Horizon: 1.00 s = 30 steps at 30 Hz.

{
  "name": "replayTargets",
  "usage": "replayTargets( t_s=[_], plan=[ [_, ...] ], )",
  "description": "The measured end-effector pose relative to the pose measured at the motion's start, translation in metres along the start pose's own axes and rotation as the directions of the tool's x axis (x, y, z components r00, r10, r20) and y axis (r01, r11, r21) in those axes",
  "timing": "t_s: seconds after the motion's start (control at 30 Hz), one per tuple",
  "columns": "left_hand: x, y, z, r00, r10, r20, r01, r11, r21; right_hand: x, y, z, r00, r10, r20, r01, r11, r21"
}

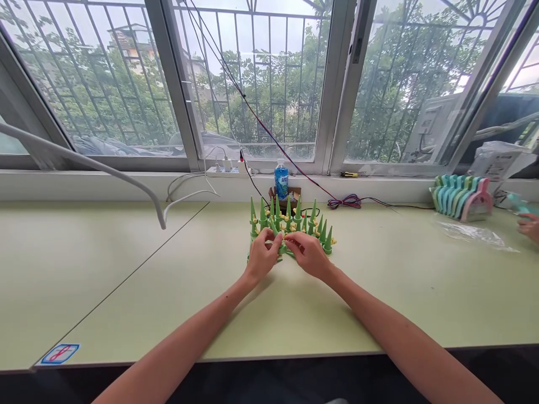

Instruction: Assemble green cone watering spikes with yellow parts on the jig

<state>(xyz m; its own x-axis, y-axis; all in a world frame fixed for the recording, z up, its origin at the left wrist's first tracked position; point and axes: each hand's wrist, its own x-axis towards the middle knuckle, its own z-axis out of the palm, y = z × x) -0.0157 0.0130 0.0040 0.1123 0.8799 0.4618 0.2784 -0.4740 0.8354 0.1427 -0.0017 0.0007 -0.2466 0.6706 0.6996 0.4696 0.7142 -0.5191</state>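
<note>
Barred windows (pixel 252 84) are filling the upper half of the frame. Below them, a pale green surface (pixel 400 292) is extending from edge to edge. A cluster of green cones (pixel 297 210), dotted with small yellow pieces (pixel 334 241), is standing on it at the center. A row of pastel dustpans (pixel 478 205) is occupying the right side. At center, the right hand (pixel 309 252) is bringing its fingertips together beside the left; whether they are pinching anything cannot be told. The left hand (pixel 264 255) is pinching one tilted green cone (pixel 273 226) between thumb and fingers, at the cluster's near side. A bottle of blue liquid (pixel 281 180) is rising behind the cluster. Another person's hand (pixel 529 227) is appearing at the right edge.
</note>
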Motion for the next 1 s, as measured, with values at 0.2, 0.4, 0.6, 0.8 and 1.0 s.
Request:
replayTargets(
  t_s=[0.2, 0.4, 0.6, 0.8, 1.0],
  plan=[
    [-0.0008, 0.0021, 0.0003, 1.0, 0.002, -0.009, -0.002, 1.0, -0.028, -0.0002, -0.0002, 0.0002, 0.999, 0.047, 0.012, -0.047, 0.999, 0.003],
    [-0.0015, 0.0029, -0.0004, 1.0, 0.019, -0.007, -0.019, 0.999, -0.038, 0.0001, -0.0011, -0.0006, 0.999, 0.052, 0.016, -0.052, 0.999, 0.008],
    [-0.0022, 0.0065, -0.0016, 0.999, 0.03, 0.023, -0.028, 0.998, -0.05, 0.0001, -0.0014, -0.0003, 0.999, 0.045, 0.026, -0.046, 0.998, 0.035],
    [-0.0023, 0.0077, -0.0005, 0.999, 0.02, 0.039, -0.015, 0.993, -0.114, -0.0002, 0.0009, 0.0011, 0.996, 0.081, 0.031, -0.083, 0.995, 0.059],
    [-0.0018, 0.0057, -0.0008, 0.998, -0.003, 0.067, 0.014, 0.986, -0.168, -0.0006, 0.0027, 0.002, 0.995, 0.097, 0.029, -0.099, 0.992, 0.081]
  ],
)
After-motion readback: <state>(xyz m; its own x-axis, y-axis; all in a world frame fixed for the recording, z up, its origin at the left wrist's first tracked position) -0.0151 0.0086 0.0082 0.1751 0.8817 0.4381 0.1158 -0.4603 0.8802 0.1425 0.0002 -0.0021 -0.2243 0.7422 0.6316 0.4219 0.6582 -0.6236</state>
